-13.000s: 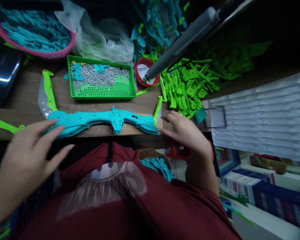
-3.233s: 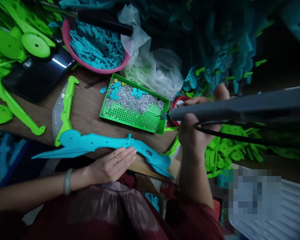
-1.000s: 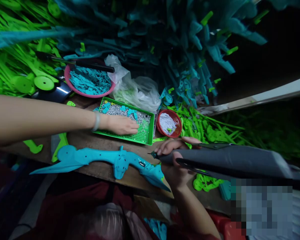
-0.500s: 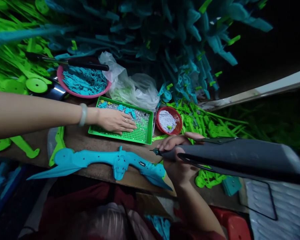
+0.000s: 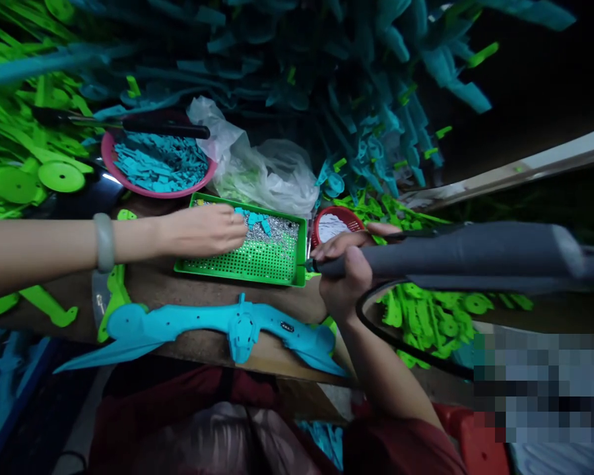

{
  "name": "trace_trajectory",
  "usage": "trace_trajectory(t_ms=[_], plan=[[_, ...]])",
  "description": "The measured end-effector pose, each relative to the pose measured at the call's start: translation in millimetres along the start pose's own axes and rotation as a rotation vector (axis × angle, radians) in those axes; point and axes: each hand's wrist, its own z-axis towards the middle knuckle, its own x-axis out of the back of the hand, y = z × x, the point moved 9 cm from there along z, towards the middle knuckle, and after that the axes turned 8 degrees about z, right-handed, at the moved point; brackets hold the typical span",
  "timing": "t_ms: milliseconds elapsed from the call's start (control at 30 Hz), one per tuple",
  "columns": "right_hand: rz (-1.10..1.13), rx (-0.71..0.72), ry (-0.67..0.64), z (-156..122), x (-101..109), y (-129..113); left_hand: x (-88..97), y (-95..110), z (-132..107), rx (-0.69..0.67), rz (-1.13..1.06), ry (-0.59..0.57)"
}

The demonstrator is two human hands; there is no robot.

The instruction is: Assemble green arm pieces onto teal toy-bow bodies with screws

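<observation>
A long turquoise plastic bow body (image 5: 228, 326) lies along the near edge of the wooden bench. My left hand (image 5: 202, 229) hovers over the green tray (image 5: 257, 267) of small silver screws, its fingers pinched together at the screw pile; what they hold is too small to see. My right hand (image 5: 344, 270) is wrapped round a grey electric screwdriver (image 5: 455, 254), whose tip points at the tray's right rim.
A pink bowl (image 5: 156, 165) of turquoise bits sits behind the tray, with a clear plastic bag (image 5: 267, 171) beside it. A small red basket (image 5: 334, 224) stands right of the tray. Heaps of green parts (image 5: 426, 316) and turquoise parts (image 5: 356, 99) ring the bench.
My left hand has drawn back to the left of the tray and closed from flat to a pinch. My right hand has lifted the screwdriver tip toward the tray's rim.
</observation>
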Motion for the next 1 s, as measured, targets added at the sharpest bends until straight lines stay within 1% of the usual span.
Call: trace_trajectory(t_ms=[33,100,167,200,233,267,300,333,367,433,500,533,600,633,667,733,800,900,1000], plan=[[0.009,-0.003,0.003,0.4,-1.7,5.0,-1.2,-4.4,7.7,-0.007,0.059,-0.023],[0.021,-0.008,-0.009,0.0,-8.8,17.5,-11.6,-5.0,26.9,-0.113,0.146,-0.099],[0.054,-0.003,-0.048,-2.1,-18.8,31.1,-22.2,-7.4,42.7,-0.173,0.189,-0.165],[0.08,0.002,-0.074,-3.7,-23.7,37.6,-25.1,-7.6,46.4,-0.193,0.204,-0.194],[0.104,0.007,-0.104,-5.6,-28.2,44.0,-24.5,-7.5,46.9,-0.19,0.22,-0.212],[0.119,0.01,-0.13,-7.5,-31.3,50.0,-19.7,-6.3,43.9,-0.165,0.236,-0.216],[0.122,0.008,-0.151,-9.4,-33.1,55.9,-11.0,-2.5,37.4,-0.128,0.246,-0.209],[0.114,-0.003,-0.169,-11.1,-33.9,61.8,0.7,5.7,27.6,-0.092,0.244,-0.192],[0.102,-0.02,-0.184,-12.5,-33.8,67.5,14.5,18.1,15.2,-0.055,0.229,-0.167],[0.092,-0.054,-0.196,-14.1,-31.3,76.0,42.0,55.3,-13.6,-0.005,0.117,-0.104],[0.086,-0.074,-0.205,-14.7,-29.0,79.8,61.0,96.1,-41.7,0.071,-0.053,-0.037],[0.083,-0.08,-0.209,-14.7,-28.5,80.5,66.7,114.5,-53.8,0.117,-0.127,0.012],[0.083,-0.084,-0.213,-14.6,-28.8,80.9,61.8,144.3,-72.2,0.208,-0.234,0.042],[0.085,-0.082,-0.21,-14.6,-29.3,80.8,54.5,155.8,-77.9,0.242,-0.255,0.041],[0.089,-0.075,-0.201,-14.5,-29.5,80.6,45.7,164.9,-81.5,0.263,-0.259,0.035],[0.085,-0.059,-0.177,-14.3,-29.8,80.4,30.1,176.5,-83.5,0.279,-0.248,0.042],[0.069,-0.047,-0.155,-14.3,-30.3,80.6,23.6,180.1,-82.7,0.282,-0.243,0.108],[0.045,-0.036,-0.132,-14.4,-31.0,80.5,24.3,179.0,-83.3,0.277,-0.238,0.217],[0.041,-0.026,-0.129,-14.7,-33.0,78.9,25.5,178.8,-85.8,0.262,-0.207,0.248]])
